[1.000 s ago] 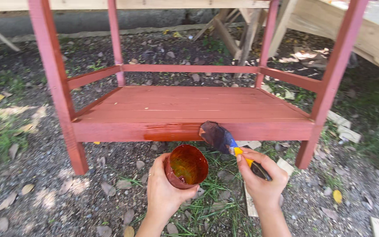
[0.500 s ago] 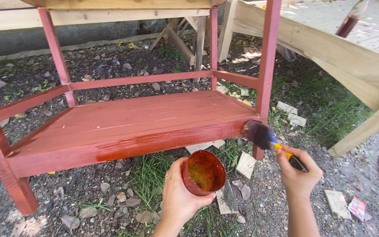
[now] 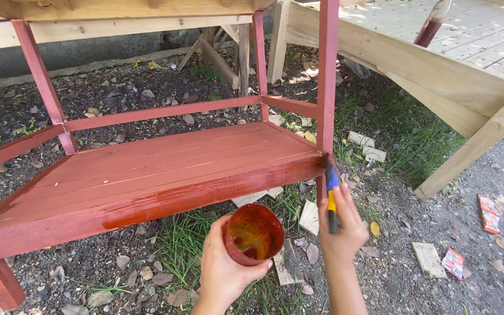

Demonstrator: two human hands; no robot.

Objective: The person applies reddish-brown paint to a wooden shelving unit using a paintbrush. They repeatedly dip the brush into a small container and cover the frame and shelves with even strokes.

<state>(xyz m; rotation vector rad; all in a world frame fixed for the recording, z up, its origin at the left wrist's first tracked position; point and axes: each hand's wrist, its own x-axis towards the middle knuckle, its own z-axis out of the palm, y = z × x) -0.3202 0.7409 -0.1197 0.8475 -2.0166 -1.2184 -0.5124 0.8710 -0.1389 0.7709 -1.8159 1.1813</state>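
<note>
My left hand (image 3: 220, 268) grips a round cup (image 3: 254, 233) smeared with reddish-brown paint, held low over the grass. My right hand (image 3: 340, 224) holds a paintbrush (image 3: 331, 185) with a blue and yellow handle; its bristles press against the front right corner of the red wooden shelf (image 3: 147, 175), at the foot of the right leg (image 3: 327, 76). The shelf's front edge looks wet and glossy. The bristles themselves are mostly hidden edge-on.
Unpainted timber planks (image 3: 438, 76) slant away at the right. Wood offcuts (image 3: 427, 259), stones, dry leaves and small colourful wrappers (image 3: 489, 213) lie on the dirt and grass. Another red-stained leg (image 3: 433, 23) stands far right.
The view has shifted right along the shelf. My right hand has brought the brush up against the shelf's front right corner; the cup has stayed in my left hand.
</note>
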